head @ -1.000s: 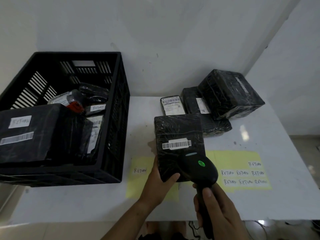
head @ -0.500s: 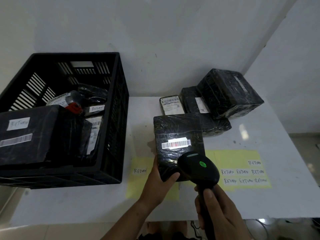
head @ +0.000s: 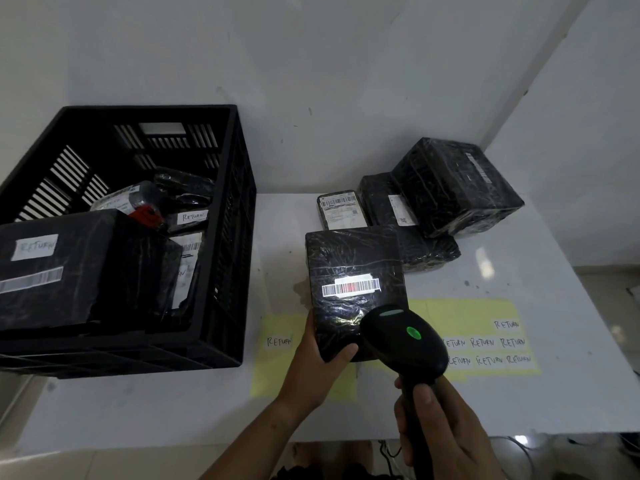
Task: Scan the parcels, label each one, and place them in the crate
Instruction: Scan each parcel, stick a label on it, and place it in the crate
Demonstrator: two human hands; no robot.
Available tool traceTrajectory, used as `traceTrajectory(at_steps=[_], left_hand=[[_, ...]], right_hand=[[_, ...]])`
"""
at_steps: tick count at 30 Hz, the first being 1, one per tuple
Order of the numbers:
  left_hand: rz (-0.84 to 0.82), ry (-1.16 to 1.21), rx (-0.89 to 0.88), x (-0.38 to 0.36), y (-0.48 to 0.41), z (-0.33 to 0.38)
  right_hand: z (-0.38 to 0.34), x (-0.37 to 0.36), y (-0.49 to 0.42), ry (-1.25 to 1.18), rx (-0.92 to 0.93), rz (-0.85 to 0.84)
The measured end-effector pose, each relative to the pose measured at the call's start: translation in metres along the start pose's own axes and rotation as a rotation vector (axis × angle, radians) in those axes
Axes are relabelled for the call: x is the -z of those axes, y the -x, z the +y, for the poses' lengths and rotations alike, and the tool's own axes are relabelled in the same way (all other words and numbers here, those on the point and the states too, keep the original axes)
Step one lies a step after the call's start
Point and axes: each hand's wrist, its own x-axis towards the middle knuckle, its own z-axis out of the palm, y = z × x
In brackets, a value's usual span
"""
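Left hand (head: 311, 365) grips the near left corner of a black film-wrapped parcel (head: 356, 258), thumb on the top face, fingers underneath. The parcel sits mid-table, tilted up toward the camera. Cannot tell whether its far edge rests on the white table (head: 540, 282). A white barcode label (head: 350, 288) faces up, with a red line and bright glare across it.

Right hand (head: 446, 434) is wrapped round the handle of a black barcode scanner (head: 403, 341). The scanner head points at the label, and a green light shows on top. The head covers the parcel's near right corner.

Black slatted crate (head: 242, 258) stands at left. A strip of bare table separates its right wall from the parcel's left edge. Inside, a large black parcel (head: 79, 271) marked RETURN fills the near left, with smaller wrapped items toward the right wall. The far left part of the crate looks open.

Far right corner holds three wrapped parcels packed close: a small flat parcel (head: 341, 209), a low parcel (head: 381, 202) and a boxy parcel (head: 457, 188) overlapping the low one.

Two yellow sheets lie near:
- The left sheet (head: 273, 375) lies under the left hand and carries one RETURN sticker (head: 278, 341).
- The right sheet (head: 485, 313) carries rows of them.

Bare table runs along the near edge and out to the right edge.
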Motion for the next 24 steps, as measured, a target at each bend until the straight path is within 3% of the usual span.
traceTrajectory(at_steps=[19,24], left_hand=[[0.008,-0.019,0.005,0.001,0.004,0.006],[0.018,-0.039,-0.001,0.001,0.003,0.01]], right_hand=[[0.003,0.001,0.01,0.029,0.052,-0.005],[0.001,0.002,-0.005,0.033,0.053,0.11]])
